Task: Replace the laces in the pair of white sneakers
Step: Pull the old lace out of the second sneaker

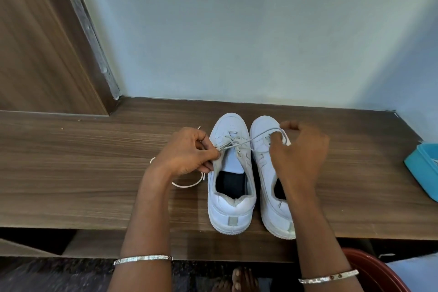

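Two white sneakers stand side by side on the wooden shelf (94,173), toes toward the wall. The left sneaker (231,197) has a grey lace (244,143) threaded through its lower eyelets. My left hand (187,152) pinches one end of that lace at the sneaker's left eyelet row. My right hand (298,149) holds the other end, drawn to the right in a loop over the right sneaker (265,156). The right sneaker's heel is partly hidden by my right forearm.
A loose white lace (187,184) lies on the shelf left of the sneakers, partly under my left hand. A blue plastic box (424,168) sits at the right edge. A wooden panel (47,42) rises at the back left. A red tub (379,272) stands below.
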